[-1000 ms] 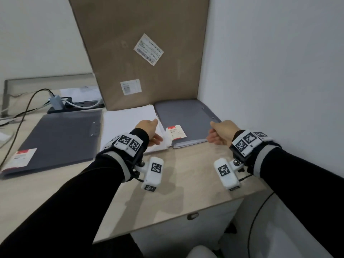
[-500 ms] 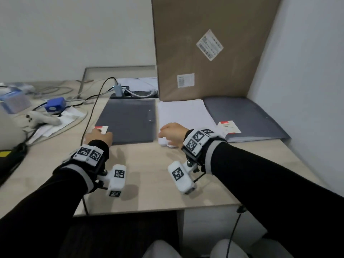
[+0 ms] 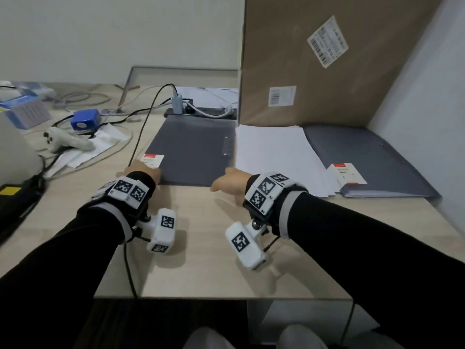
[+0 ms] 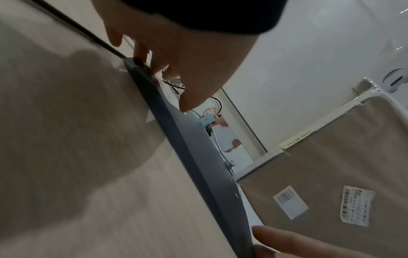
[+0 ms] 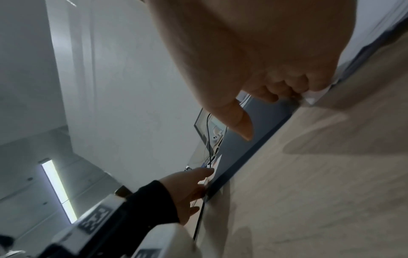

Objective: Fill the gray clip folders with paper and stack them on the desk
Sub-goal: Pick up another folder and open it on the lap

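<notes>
A closed gray clip folder (image 3: 193, 149) with a red-and-white label lies flat on the desk. My left hand (image 3: 144, 170) holds its near left corner, fingers curled at the edge (image 4: 141, 59) and thumb over the cover. My right hand (image 3: 224, 182) is at its near right corner, fingers curled against the edge (image 5: 287, 87), thumb lifted off the cover. To the right of this folder lies a stack of white paper (image 3: 276, 157). A second gray folder (image 3: 364, 157), labelled and thicker, lies beyond the paper by the wall.
A tall cardboard box (image 3: 327, 59) leans in the back corner behind the paper. A black cable (image 3: 148, 127) runs past the folder's left edge to a power strip (image 3: 198, 112). A blue box (image 3: 84, 119), a white controller (image 3: 65, 143) and loose papers sit at left.
My view swung left from the right folder to the left one. Both hands moved left: the left hand to the left folder's near left corner, the right hand from the paper to its near right corner.
</notes>
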A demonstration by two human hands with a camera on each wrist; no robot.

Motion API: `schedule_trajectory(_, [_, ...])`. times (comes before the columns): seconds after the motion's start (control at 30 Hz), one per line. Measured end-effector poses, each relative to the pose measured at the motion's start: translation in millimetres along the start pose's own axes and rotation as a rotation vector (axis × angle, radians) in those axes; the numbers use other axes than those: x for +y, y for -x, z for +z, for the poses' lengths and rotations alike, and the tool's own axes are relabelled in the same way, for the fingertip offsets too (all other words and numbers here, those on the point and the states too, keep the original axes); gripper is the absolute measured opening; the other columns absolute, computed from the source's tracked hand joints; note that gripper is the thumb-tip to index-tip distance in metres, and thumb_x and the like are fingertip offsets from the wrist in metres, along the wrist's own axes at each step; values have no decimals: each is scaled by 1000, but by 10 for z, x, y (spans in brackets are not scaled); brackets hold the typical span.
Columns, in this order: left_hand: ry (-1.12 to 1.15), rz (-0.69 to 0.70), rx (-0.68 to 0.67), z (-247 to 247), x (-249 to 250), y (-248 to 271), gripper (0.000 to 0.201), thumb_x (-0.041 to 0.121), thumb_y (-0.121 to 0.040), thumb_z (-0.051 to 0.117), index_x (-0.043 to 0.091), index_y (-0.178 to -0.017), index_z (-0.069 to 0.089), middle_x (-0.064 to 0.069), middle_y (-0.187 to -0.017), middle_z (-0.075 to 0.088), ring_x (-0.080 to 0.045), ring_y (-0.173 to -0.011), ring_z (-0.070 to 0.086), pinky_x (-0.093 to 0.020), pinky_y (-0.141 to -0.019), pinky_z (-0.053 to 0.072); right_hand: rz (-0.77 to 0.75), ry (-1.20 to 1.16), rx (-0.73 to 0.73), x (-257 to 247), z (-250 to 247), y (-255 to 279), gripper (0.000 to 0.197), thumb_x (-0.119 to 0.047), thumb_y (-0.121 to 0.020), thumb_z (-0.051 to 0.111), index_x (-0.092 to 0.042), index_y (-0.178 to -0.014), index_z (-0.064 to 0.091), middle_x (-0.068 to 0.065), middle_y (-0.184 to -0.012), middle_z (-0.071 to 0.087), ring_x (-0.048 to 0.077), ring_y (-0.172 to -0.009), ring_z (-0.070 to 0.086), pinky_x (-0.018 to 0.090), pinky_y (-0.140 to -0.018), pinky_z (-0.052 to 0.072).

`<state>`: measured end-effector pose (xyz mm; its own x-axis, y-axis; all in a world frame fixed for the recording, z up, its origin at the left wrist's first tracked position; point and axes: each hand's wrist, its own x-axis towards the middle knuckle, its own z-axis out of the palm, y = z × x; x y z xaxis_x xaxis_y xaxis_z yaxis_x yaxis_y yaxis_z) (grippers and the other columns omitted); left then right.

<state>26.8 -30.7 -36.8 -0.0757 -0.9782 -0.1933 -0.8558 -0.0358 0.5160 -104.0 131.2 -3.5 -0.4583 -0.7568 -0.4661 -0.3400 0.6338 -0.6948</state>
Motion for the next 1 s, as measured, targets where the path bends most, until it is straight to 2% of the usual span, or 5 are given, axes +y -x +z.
schedule_trajectory(0.2, [149, -73, -86, -142, -25, -144, 55, 37, -87, 56, -4, -124, 52, -25, -114, 59, -39, -101, 59, -36, -73, 43, -8, -214, 104, 32, -7, -112, 66, -14, -86, 58, -4, -144, 28, 14, -143, 39, 32, -128, 42, 39, -102, 40])
schedule_trajectory(0.4, [647, -17, -168, -308, -10, -47, 26, 28, -91, 57, 3, -86, 55, -8, -44, 60, -10, -28, 57, -15, -34, 47, -6, -514, 269, 1, -123, -183, 59, -15, -79, 61, -1, -133, 42, 13, -123, 53, 31, -100, 56, 37, -80, 49])
schedule_trajectory(0.63, [1236, 43, -200, -698, 47, 601, 22, 13, -99, 44, 14, -78, 50, 5, -55, 68, -4, -58, 63, -14, -38, 51, -145, -737, 353, 84, -342, 220, 64, -21, -83, 65, -6, -140, 40, 10, -136, 50, 27, -126, 49, 43, -107, 40])
schedule_trajectory(0.8, [1270, 127, -324, -744, 12, 1193, 22, 21, -99, 43, 16, -80, 52, 11, -43, 66, 2, -35, 60, -9, -36, 45, -240, -962, 87, 208, -621, 842, 9, -16, -92, 56, -14, -101, 59, 4, -94, 64, 17, -80, 62, 27, -62, 55])
schedule_trajectory(1.0, [965, 231, -475, -446, 70, 1929, 21, 29, -97, 46, 16, -83, 54, 4, -50, 68, -5, -38, 65, -10, -37, 47, -348, -952, 176, 820, -865, 1504, 29, 2, -93, 46, -18, -111, 53, 4, -95, 64, 20, -79, 62, 27, -54, 54])
